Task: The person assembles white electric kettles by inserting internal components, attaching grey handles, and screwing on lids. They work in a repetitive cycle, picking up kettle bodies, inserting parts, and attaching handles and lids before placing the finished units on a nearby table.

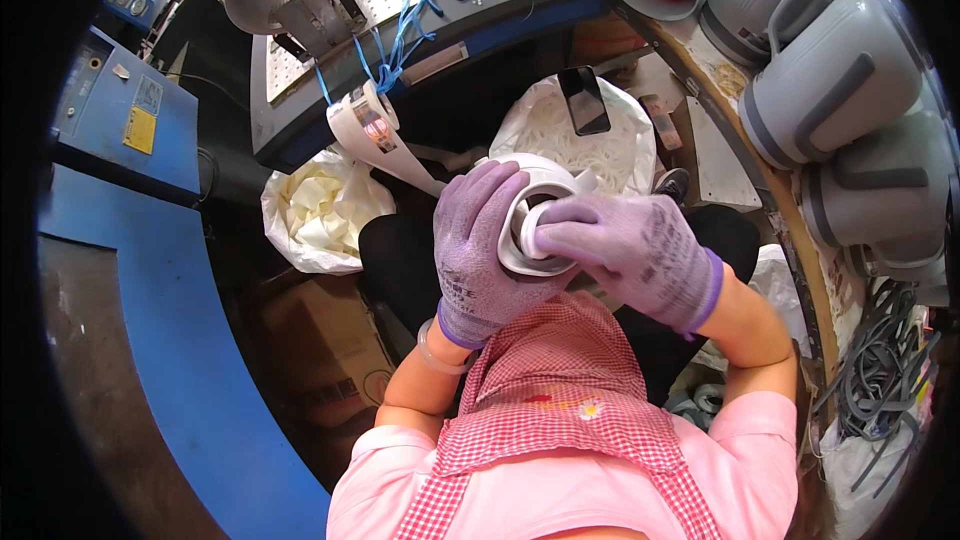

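My left hand [474, 250], in a light purple glove, is wrapped round the side of a white hollow vessel [548, 168] held above my lap. Its round opening faces up toward me. With fingers and thumb closed, my right hand [645, 252], gloved the same way, grips a small white ring-shaped part [532, 230] at that opening. The part sits partly inside the rim; I cannot tell whether it is seated there. Much of the vessel's lower body is hidden by my hands and the apron [560, 370].
A bag of white strips [540, 125] with a phone [584, 100] on it lies ahead. A label roll [365, 120] hangs off the bench [290, 130]. Pale scraps fill another bag [325, 210]. Grey jugs [840, 75] and dark straps [875, 370] crowd the right-hand shelf.
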`<action>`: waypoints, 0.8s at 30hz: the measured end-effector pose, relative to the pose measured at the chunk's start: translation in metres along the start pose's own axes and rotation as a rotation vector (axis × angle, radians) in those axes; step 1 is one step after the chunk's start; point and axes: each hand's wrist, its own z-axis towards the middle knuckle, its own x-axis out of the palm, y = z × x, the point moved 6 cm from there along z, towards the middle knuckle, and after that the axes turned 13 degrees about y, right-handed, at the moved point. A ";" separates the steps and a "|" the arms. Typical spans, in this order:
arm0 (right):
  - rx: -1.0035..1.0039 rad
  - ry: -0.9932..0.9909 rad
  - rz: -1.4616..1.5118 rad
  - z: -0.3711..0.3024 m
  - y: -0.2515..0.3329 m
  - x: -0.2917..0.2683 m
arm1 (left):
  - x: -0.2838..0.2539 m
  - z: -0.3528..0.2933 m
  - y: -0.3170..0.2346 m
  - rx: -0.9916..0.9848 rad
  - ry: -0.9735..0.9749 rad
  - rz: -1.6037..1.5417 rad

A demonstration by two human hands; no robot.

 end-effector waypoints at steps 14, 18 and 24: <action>0.074 0.374 -0.455 -0.013 0.010 0.003 | 0.009 0.000 -0.042 0.073 0.035 0.041; -0.008 0.310 -0.370 -0.020 0.021 -0.008 | 0.006 -0.001 -0.047 0.096 0.057 0.022; -0.061 0.073 -0.099 -0.026 0.031 -0.026 | -0.003 -0.001 -0.047 0.112 0.041 0.106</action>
